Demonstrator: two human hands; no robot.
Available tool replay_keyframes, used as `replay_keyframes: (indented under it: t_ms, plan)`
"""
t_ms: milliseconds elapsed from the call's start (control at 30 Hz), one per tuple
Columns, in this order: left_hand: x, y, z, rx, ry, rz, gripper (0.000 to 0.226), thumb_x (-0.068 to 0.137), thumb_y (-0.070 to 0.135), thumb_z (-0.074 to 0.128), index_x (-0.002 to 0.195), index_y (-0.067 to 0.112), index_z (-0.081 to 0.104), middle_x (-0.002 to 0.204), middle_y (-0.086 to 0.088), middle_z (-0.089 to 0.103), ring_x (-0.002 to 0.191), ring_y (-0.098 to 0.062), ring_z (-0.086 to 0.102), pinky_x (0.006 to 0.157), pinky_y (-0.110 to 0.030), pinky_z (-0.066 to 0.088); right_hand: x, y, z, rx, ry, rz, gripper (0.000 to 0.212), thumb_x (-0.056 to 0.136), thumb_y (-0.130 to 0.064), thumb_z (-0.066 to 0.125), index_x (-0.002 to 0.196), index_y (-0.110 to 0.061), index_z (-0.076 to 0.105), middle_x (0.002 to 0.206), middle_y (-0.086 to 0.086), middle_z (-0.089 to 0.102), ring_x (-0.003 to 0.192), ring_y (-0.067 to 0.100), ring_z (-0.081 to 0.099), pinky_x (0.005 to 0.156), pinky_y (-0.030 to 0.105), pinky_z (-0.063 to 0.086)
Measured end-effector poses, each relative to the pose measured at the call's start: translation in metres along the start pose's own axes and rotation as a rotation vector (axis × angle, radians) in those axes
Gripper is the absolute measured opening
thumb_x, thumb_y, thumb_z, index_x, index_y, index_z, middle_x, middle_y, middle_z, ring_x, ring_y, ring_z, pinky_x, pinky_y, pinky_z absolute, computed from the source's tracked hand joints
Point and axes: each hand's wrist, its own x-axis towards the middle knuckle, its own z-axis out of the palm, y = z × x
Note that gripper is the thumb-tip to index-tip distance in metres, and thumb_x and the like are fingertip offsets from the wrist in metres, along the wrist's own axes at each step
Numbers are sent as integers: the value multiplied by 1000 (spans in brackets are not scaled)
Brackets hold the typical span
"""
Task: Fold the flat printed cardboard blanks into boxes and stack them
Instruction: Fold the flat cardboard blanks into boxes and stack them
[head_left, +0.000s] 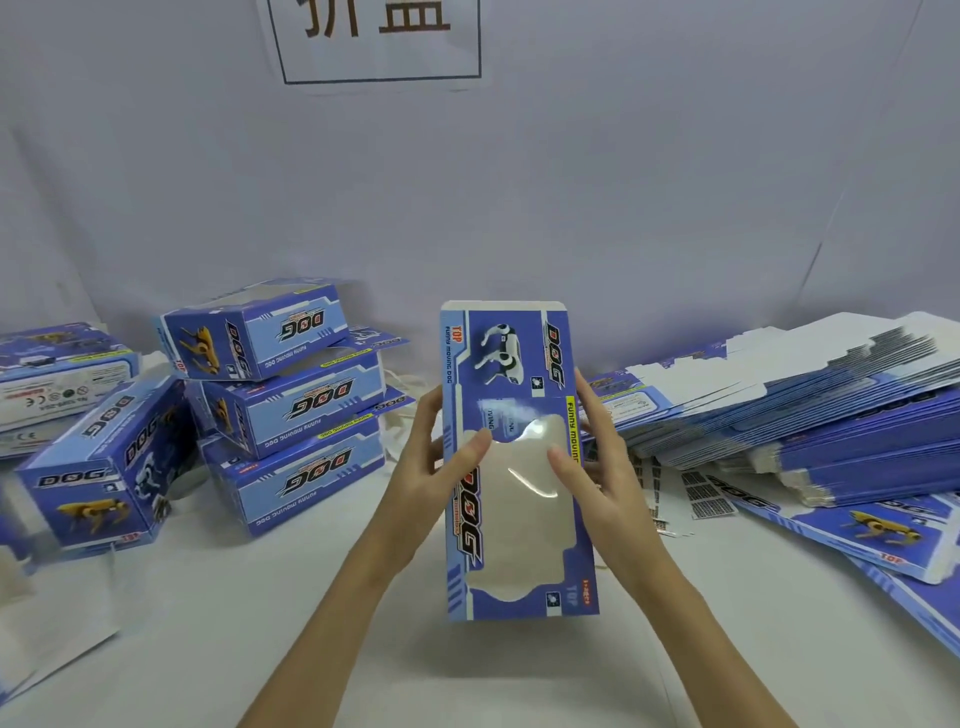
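I hold the flat blank (511, 462) upright between my left hand (441, 457) and right hand (597, 457), each pinching an edge.

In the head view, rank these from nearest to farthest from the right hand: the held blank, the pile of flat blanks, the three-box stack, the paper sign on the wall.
1. Held blank: gripped by the right hand, centre.
2. Pile of flat blanks: just to the right.
3. Three-box stack: left, past the left hand.
4. Paper sign: top, on the backdrop.

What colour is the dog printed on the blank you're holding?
White with dark patches, on the blank, head view.
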Motion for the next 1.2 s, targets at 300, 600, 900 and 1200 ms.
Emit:
replay_keyframes:
  t_ms: [300, 600, 900, 1200]
  plan:
    - [-3, 6, 3, -80, -7, 67, 53, 92, 46, 67, 134, 71, 46, 135, 18, 65, 125, -15, 66, 85, -32, 63, -3, 7, 8, 10, -8, 39, 44, 91, -44, 72, 131, -46, 52, 130, -8, 70, 118, 23, 71, 85, 43, 65]
    - [-2, 5, -5, -176, 12, 21, 43, 92, 42, 68, 129, 64, 58, 128, 6, 72, 115, -25, 72, 75, -33, 63, -9, -3, 20, 87, -41, 13, 49, 98, -38, 67, 141, -46, 44, 136, -8, 67, 125, 22, 68, 87, 39, 65]
    - [-2, 0, -8, -172, 5, 42, 38, 89, 49, 70, 126, 43, 64, 125, -5, 73, 112, -31, 73, 86, -43, 64, -8, 2, 17, -30, -55, -57, 54, 101, -35, 66, 146, -44, 38, 137, -15, 65, 123, 17, 69, 87, 34, 64]
    - [0, 5, 12, 264, 341, 416, 32, 104, 45, 49, 132, 32, 59, 144, 9, 49, 134, -21, 55, 98, -38, 58, -11, 11, 23, -391, 15, -245, 65, 98, -51, 70, 156, -44, 40, 147, -15, 50, 134, 18, 55, 104, 26, 47]
